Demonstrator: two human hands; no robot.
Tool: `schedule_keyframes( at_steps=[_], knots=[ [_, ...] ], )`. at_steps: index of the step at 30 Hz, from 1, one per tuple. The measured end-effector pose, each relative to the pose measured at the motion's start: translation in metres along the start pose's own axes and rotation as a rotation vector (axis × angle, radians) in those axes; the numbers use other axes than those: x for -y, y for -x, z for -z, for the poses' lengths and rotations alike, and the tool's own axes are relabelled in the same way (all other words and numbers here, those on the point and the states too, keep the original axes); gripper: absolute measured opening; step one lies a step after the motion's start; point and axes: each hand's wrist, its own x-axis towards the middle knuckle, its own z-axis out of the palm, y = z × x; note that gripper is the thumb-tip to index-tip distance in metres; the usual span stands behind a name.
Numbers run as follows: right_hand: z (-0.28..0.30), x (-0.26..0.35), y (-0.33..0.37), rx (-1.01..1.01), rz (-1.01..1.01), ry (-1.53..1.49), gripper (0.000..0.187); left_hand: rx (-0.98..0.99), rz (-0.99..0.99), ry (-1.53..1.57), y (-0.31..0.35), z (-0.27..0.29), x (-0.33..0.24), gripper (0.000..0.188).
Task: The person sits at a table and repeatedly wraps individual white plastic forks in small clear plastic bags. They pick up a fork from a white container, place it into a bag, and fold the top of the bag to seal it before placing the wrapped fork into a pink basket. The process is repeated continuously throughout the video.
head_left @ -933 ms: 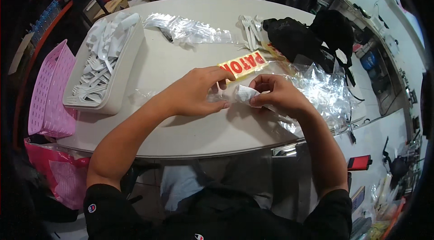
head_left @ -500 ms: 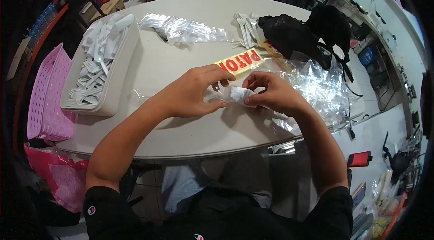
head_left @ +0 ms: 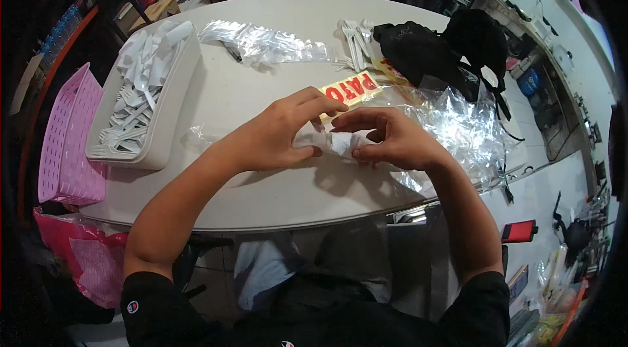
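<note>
Between my hands, over the near middle of the table, is a small white tissue bundle (head_left: 341, 144) with a translucent part toward its left end. My left hand (head_left: 278, 131) curls around that left end, thumb below and fingers above. My right hand (head_left: 392, 139) holds the other end, with its thumb close to the white wrap and its forefinger arched over it. The fingers partly hide the bundle, so what is inside cannot be made out. Just beyond my hands lies a yellow pack with red lettering (head_left: 353, 88).
A beige bin (head_left: 176, 108) of white plastic forks and white rolls stands left, beside a pink basket (head_left: 69, 138). Clear plastic bags (head_left: 458, 131) spread at right, near a black cloth bag (head_left: 418, 52). Plastic sleeves (head_left: 268, 43) and white forks (head_left: 354, 43) lie farther back. A person sits beyond.
My right hand's fingers have lifted and opened a little around the white tissue bundle, which now shows more upright. My left hand has barely moved.
</note>
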Motion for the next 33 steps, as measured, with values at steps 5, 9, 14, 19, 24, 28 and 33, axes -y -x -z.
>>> schedule_keyframes(
  at_steps=[5, 9, 14, 19, 24, 28, 33],
  knots=[
    [0.008, 0.006, 0.001, 0.022, 0.035, 0.054, 0.05, 0.032, 0.042, 0.057, 0.002, 0.002, 0.004, 0.072],
    [0.008, -0.011, -0.005, 0.016, 0.132, 0.228, 0.049, 0.061, 0.052, 0.04, 0.0, 0.0, 0.003, 0.075],
    [0.004, -0.004, -0.005, -0.005, 0.049, 0.22, 0.04, 0.044, 0.034, -0.025, 0.002, -0.002, 0.002, 0.078],
    [0.001, -0.007, -0.007, -0.006, 0.059, 0.134, 0.035, 0.043, 0.046, -0.024, 0.003, -0.005, 0.002, 0.085],
    [0.001, -0.005, -0.005, 0.043, 0.11, 0.106, 0.035, 0.069, 0.069, 0.07, 0.002, -0.003, -0.001, 0.086],
    [0.003, -0.011, -0.009, 0.067, 0.162, 0.14, 0.036, 0.092, 0.029, -0.109, 0.004, -0.003, 0.002, 0.085],
    [-0.001, -0.008, -0.01, -0.029, 0.084, 0.203, 0.039, 0.085, 0.087, 0.041, 0.003, -0.006, -0.004, 0.082]
  ],
)
